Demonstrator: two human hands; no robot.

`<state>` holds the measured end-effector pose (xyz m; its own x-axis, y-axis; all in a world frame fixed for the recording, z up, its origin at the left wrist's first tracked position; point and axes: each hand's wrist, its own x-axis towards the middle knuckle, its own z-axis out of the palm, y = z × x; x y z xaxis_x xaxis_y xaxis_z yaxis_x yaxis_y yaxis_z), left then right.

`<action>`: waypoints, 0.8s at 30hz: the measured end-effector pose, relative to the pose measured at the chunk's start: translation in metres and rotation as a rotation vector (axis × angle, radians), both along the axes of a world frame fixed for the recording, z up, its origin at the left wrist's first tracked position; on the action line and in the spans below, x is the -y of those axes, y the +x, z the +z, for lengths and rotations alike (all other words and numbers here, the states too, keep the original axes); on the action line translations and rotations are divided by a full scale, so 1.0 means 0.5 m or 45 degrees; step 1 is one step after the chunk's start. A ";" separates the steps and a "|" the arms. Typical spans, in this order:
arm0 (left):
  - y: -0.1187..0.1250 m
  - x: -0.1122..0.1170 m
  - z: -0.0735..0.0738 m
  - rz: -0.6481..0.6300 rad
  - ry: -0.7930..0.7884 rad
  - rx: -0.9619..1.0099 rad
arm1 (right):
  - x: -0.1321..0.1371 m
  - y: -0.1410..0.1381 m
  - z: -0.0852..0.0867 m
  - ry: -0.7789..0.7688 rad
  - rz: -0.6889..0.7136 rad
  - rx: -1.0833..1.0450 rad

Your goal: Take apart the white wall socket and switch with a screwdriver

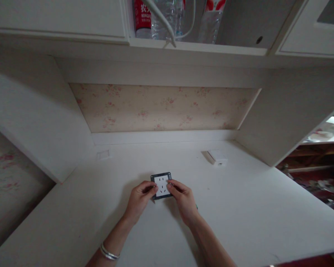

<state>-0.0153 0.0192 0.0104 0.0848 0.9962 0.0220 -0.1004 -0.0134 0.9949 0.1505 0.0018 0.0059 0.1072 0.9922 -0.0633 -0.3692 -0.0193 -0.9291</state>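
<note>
A wall socket (161, 188), with a white slotted face and a dark grey frame, is held between my two hands above the white desktop. My left hand (140, 198) pinches its left edge, thumb on the front. On the opposite edge my right hand (183, 200) grips it the same way. The socket's back is hidden from this view. Farther back on the desk, to the right, sits a small white box (217, 157).
Overhead, an open shelf (239, 48) holds several plastic bottles (164, 18), and a white cable (167, 26) hangs over its edge. Side panels (267, 122) flank the desk (239, 207). A faint square outline (103, 154) marks the desktop at back left.
</note>
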 end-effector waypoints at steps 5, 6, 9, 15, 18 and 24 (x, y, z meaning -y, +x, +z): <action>0.001 -0.002 -0.008 0.059 0.034 -0.079 | 0.001 -0.001 0.005 -0.007 0.039 -0.059; 0.001 -0.002 -0.010 0.069 0.044 -0.088 | 0.002 -0.002 0.007 0.005 0.042 -0.064; 0.000 -0.002 -0.012 0.064 0.134 -0.149 | 0.004 -0.002 0.009 0.036 0.036 -0.052; 0.001 -0.001 -0.005 0.073 0.154 -0.123 | 0.004 -0.003 0.006 0.017 0.020 -0.011; 0.001 0.000 -0.006 0.068 0.096 -0.047 | 0.004 -0.004 0.006 0.030 0.014 -0.018; 0.002 0.002 -0.008 0.036 0.022 -0.024 | 0.004 -0.004 -0.001 -0.040 -0.002 -0.013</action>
<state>-0.0145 0.0180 0.0062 0.0570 0.9977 0.0379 -0.0812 -0.0332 0.9961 0.1486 -0.0002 0.0054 0.1077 0.9896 -0.0957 -0.3784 -0.0482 -0.9244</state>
